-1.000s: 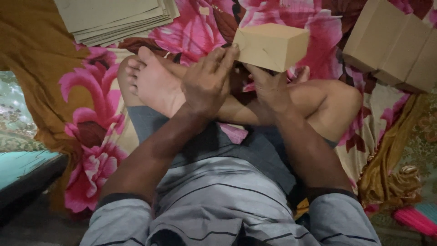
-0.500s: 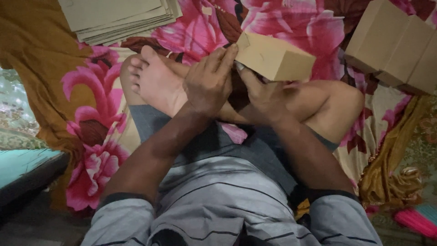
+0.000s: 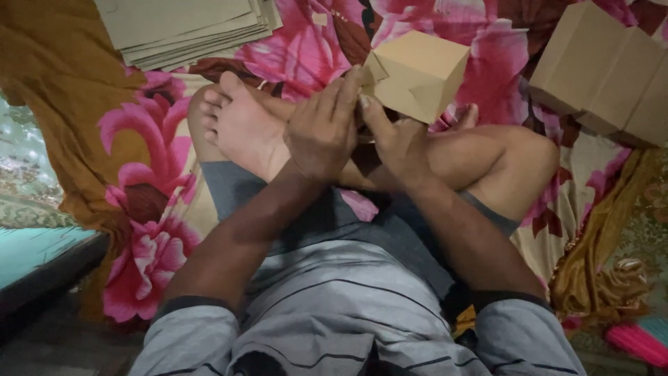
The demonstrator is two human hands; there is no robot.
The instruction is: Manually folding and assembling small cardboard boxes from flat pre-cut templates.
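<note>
I sit cross-legged on a pink floral cloth (image 3: 306, 49) and hold a small brown cardboard box (image 3: 417, 73) above my crossed legs. My left hand (image 3: 323, 129) has its fingers stretched up against the box's near left end, where a flap sticks out. My right hand (image 3: 393, 139) grips the same box from below, thumb on its near face. The box is tilted with one corner pointing down towards my legs.
A stack of flat cardboard blanks (image 3: 188, 28) lies at the top left. Several assembled brown boxes (image 3: 605, 69) stand at the top right. A mustard cloth (image 3: 49, 118) lies to the left, and a teal surface (image 3: 35, 251) at the lower left edge.
The box has been turned in both hands, from lying level to tilted on a corner, and my fingers have shifted onto its near end flap.
</note>
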